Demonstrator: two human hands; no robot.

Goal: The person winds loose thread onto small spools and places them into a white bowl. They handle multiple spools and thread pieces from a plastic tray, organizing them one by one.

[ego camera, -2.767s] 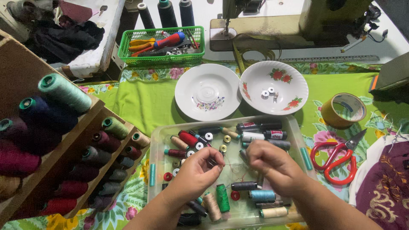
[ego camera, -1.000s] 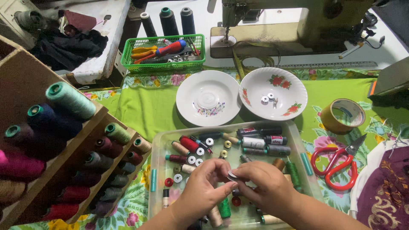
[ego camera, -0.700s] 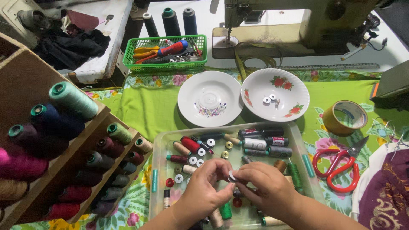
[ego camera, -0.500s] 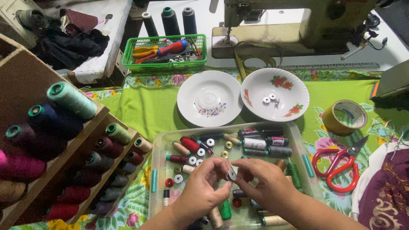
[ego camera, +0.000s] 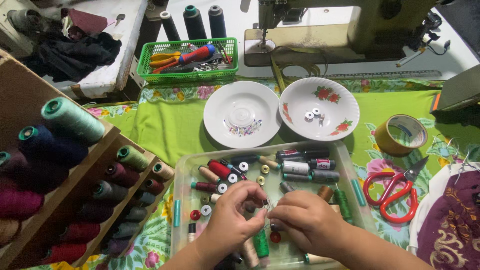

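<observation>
Both hands meet over a clear plastic container (ego camera: 182, 172) full of several thread spools and bobbins. My left hand (ego camera: 235, 217) and my right hand (ego camera: 305, 220) pinch a small metal bobbin (ego camera: 268, 203) between their fingertips, just above the spools. A green spool (ego camera: 260, 242) lies under my hands. A red spool (ego camera: 219, 169) and dark spools (ego camera: 310, 164) lie at the far side of the container.
Beyond the container stand a white plate (ego camera: 242, 114) and a flowered bowl (ego camera: 319, 109) holding a few bobbins. Red scissors (ego camera: 395, 187) and a tape roll (ego camera: 401, 134) lie right. A wooden spool rack (ego camera: 75, 190) rises left. A green basket (ego camera: 187, 60) and sewing machine (ego camera: 350, 30) sit behind.
My hands have come together from apart over the container and picked up a small bobbin; they now hold it slightly nearer to me.
</observation>
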